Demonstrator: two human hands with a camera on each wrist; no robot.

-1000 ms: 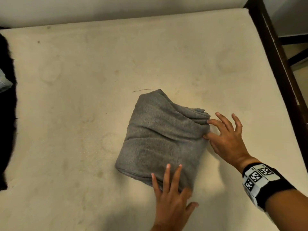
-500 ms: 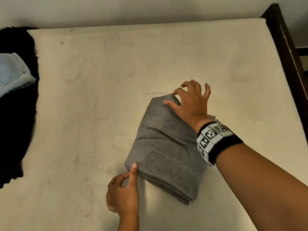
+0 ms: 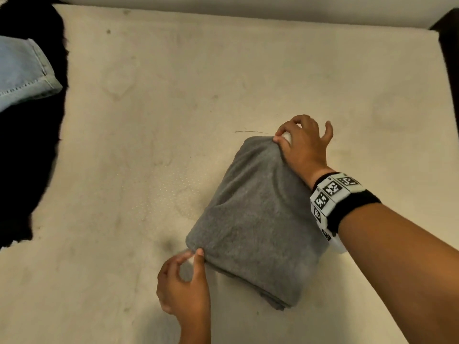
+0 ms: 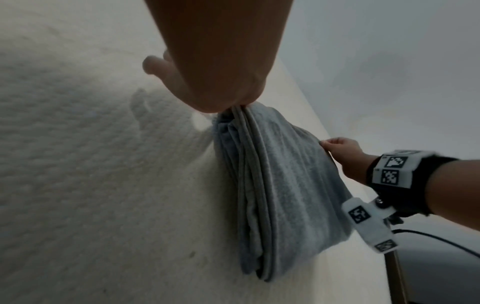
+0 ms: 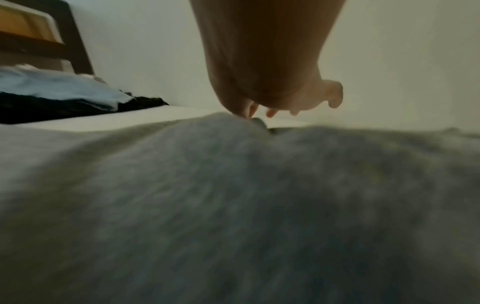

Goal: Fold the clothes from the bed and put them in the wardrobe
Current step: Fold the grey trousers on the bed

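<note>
A folded grey garment (image 3: 255, 219) lies on the cream mattress (image 3: 149, 145), right of centre. My right hand (image 3: 283, 139) pinches its far corner between thumb and forefinger, the forearm reaching across the cloth. At the near left corner my left hand (image 3: 195, 255) pinches the cloth between thumb and forefinger. The left wrist view shows the stacked layers of the grey garment (image 4: 275, 185) edge-on, gathered under my left hand (image 4: 233, 105). In the right wrist view the blurred grey garment (image 5: 233, 205) fills the lower frame, with my right hand (image 5: 249, 116) pinching its far edge.
A black fleecy garment (image 3: 27, 145) with light blue jeans (image 3: 22, 70) on top lies at the mattress's left edge. A dark wooden bed frame (image 3: 449, 58) runs along the right side. A pale wall (image 3: 248, 8) borders the far edge.
My right hand moved from the garment's right side to its far corner and pinched it. My left hand shifted from the near edge to the near left corner and pinched the cloth.
</note>
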